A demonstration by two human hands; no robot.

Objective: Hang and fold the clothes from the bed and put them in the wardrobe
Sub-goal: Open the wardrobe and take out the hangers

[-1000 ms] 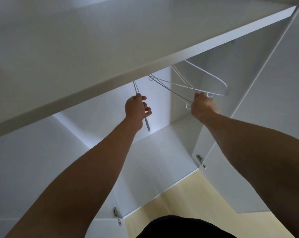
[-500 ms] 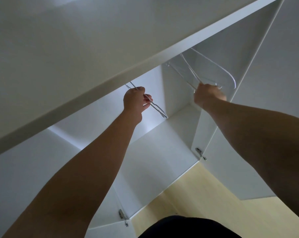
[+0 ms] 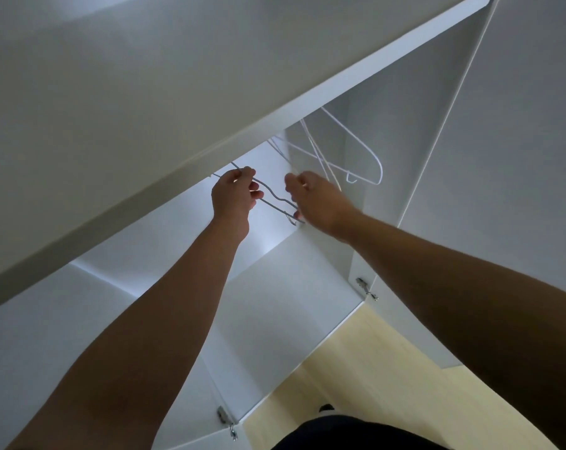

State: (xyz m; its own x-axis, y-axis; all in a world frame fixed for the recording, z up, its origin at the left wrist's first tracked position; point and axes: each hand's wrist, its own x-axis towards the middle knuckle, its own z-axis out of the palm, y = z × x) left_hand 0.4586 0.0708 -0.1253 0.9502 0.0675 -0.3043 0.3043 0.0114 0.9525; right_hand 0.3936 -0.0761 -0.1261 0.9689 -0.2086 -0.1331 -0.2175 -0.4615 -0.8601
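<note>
Just under the shelf edge (image 3: 307, 105), your left hand (image 3: 233, 198) grips the grey hanger (image 3: 273, 200); your right hand (image 3: 320, 200) seemingly pinches its right end.

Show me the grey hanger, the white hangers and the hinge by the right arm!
grey hanger (image 3: 273, 197): head view, on the bare wavy stretch of wire.
white hangers (image 3: 379, 170): head view, on the rounded shoulder bend.
hinge (image 3: 363, 285): head view, on its metal body.

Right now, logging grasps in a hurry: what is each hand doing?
Left hand: grips the grey wire hanger.
Right hand: pinches that hanger's other end.
</note>
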